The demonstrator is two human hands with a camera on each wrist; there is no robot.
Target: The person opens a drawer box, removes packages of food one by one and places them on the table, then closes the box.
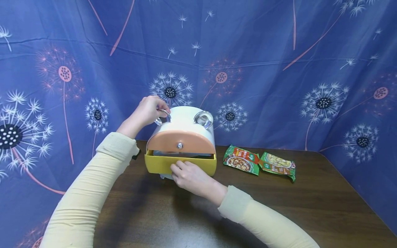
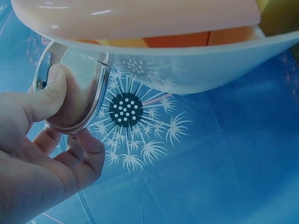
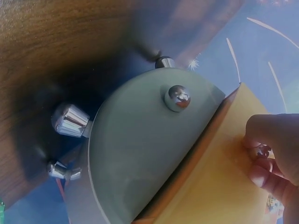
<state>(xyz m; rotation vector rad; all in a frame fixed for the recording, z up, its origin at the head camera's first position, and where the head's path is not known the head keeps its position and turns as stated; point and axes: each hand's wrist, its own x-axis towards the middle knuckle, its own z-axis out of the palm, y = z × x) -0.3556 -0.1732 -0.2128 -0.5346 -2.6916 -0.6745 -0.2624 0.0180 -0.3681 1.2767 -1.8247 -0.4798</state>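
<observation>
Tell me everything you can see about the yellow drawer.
The yellow drawer is broad, smooth and slightly glossy, perhaps painted wood or plastic. It is the middle one in a small rounded cabinet, below the peach drawer and above the grey-green drawer. It sits roughly level, pulled partly out so its open top shows; what lies inside is hard to make out. The right hand pinches its shiny, metallic-looking knob.

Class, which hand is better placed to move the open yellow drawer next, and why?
Probably the right hand: it pinches the metal knob on the yellow drawer. The left hand grips a chrome-rimmed disc atop the drawer cabinet, seemingly better for steadying.
</observation>
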